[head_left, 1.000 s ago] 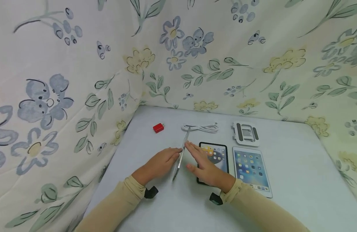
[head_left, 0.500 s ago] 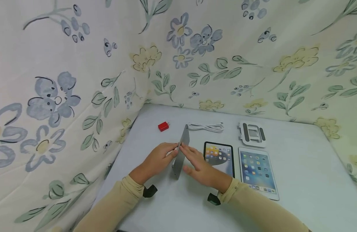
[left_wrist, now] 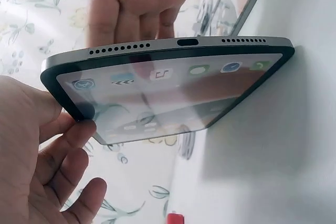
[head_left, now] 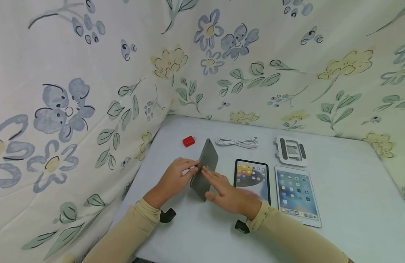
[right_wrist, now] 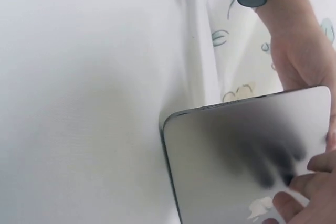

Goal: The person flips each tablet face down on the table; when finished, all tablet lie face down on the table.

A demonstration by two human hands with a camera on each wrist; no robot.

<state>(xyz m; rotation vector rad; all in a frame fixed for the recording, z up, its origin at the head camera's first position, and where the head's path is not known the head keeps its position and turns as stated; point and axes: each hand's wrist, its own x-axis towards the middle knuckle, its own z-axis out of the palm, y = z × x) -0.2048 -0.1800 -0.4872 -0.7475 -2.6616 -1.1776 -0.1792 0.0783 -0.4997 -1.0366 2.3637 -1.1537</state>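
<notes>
Left of the black-rimmed tablet [head_left: 253,179], the left hand [head_left: 172,179] pinches the tipped-up gray tablet [head_left: 209,155]; the right hand [head_left: 230,193], fingers loose, touches its back. Holding it up seems the step; next needs steady pinching.

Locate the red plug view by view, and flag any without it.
Head: the red plug lies left of the white cable, near mid-picture.
Left wrist: cut off at the bottom edge, near mid-width.
Right wrist: not in it.
Shared landmark: the gray tablet, screen showing in the left wrist view, back in the others.
</notes>
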